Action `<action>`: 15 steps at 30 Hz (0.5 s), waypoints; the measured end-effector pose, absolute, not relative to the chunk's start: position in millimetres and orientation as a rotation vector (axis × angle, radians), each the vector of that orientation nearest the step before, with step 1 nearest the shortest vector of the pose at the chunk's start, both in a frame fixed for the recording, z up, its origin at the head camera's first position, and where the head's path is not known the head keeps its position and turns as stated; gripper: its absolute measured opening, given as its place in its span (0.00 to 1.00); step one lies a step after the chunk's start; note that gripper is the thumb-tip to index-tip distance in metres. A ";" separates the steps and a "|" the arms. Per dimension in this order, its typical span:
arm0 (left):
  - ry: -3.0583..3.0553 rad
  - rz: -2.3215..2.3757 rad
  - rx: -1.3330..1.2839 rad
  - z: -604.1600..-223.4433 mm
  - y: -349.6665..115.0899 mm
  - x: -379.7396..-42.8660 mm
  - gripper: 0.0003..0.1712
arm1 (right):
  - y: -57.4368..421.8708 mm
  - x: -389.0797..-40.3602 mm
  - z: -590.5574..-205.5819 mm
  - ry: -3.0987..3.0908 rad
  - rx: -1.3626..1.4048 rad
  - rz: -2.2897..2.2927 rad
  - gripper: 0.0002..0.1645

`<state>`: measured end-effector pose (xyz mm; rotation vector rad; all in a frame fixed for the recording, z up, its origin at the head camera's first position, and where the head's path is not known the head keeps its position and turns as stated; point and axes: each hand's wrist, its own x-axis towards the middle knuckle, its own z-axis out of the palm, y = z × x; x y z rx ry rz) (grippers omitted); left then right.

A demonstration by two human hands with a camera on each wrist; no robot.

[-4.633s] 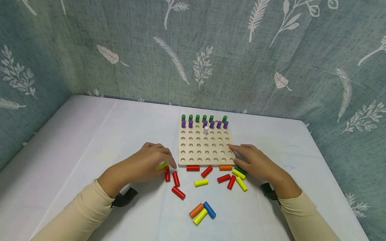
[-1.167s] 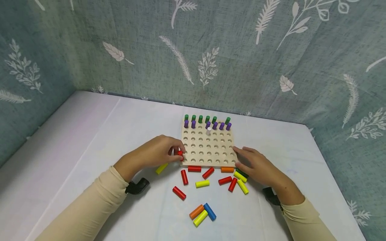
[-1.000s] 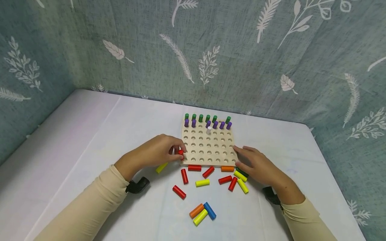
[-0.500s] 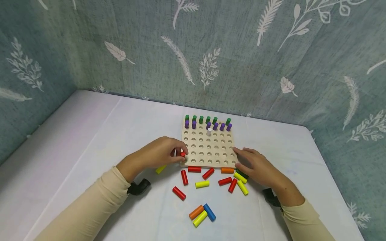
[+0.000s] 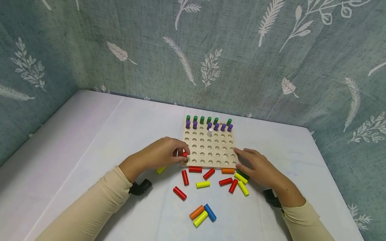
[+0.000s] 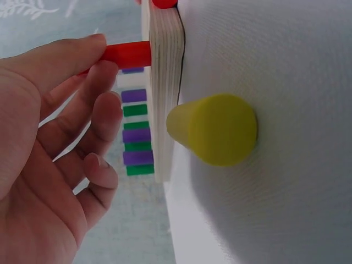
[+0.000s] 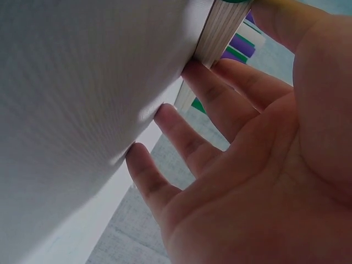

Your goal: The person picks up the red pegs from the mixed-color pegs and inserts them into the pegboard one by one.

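Observation:
A wooden pegboard [image 5: 213, 151] lies in the middle of the table in the head view. My left hand [image 5: 161, 152] pinches a red peg [image 5: 185, 154] between thumb and fingers over the board's front left corner. Seen from the left wrist, that red peg [image 6: 132, 54] stands upright with its lower end at the board's top face; how deep it sits I cannot tell. My right hand [image 5: 256, 167] touches the board's right edge with spread, relaxed fingers. Green pegs [image 5: 202, 119] fill most of the back row, purple pegs [image 5: 216, 127] the one before it. A white peg [image 5: 210, 132] stands in the third.
Several loose red, yellow, orange and green pegs lie before the board, such as a red peg [image 5: 180, 193] and a yellow peg [image 5: 203, 184]. Nearer me, a blue peg [image 5: 210, 213] lies by an orange and a yellow one. Another yellow peg [image 6: 223, 129] lies below my left hand.
My left hand has left the yellow peg on the table, picked up a red peg and carried it to the board's front left corner. My right hand has stayed at the board's right edge.

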<state>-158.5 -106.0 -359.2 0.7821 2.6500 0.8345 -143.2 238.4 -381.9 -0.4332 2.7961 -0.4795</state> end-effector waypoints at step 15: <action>2.628 0.841 0.816 -361.1 -104.4 -158.6 0.10 | 239.8 -143.2 -382.0 2.802 -0.454 -0.477 0.38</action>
